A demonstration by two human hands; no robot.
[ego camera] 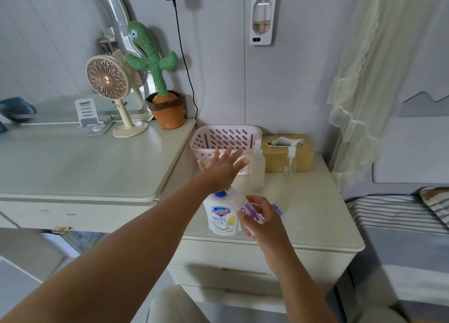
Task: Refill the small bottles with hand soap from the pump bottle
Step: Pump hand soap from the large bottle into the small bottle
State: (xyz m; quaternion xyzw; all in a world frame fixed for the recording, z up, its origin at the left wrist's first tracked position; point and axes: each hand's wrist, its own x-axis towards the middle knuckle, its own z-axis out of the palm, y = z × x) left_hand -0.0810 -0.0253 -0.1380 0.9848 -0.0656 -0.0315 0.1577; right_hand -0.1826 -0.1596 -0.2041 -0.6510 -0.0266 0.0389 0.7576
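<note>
Head view shows the filling step in hand. The left hand (222,167) is stretched out in front of the pink basket (226,134), fingers straight and spread wide, holding nothing. Its wrist sits over the blue head of the Safeguard pump bottle (220,219), which stands near the front of the nightstand (303,215).

Just right of it, the right hand (263,223) curls its fingers round a small bottle with purple print (245,204), tilted with its mouth towards the pump. I cannot tell whether soap is flowing.

Next, I judge, comes a steady press on the pump with the mouth kept under the spout.

Count: one pump bottle and three small bottles. Behind the held one stand the frosted small bottle (257,170) and the clear small bottle (291,163).
</note>
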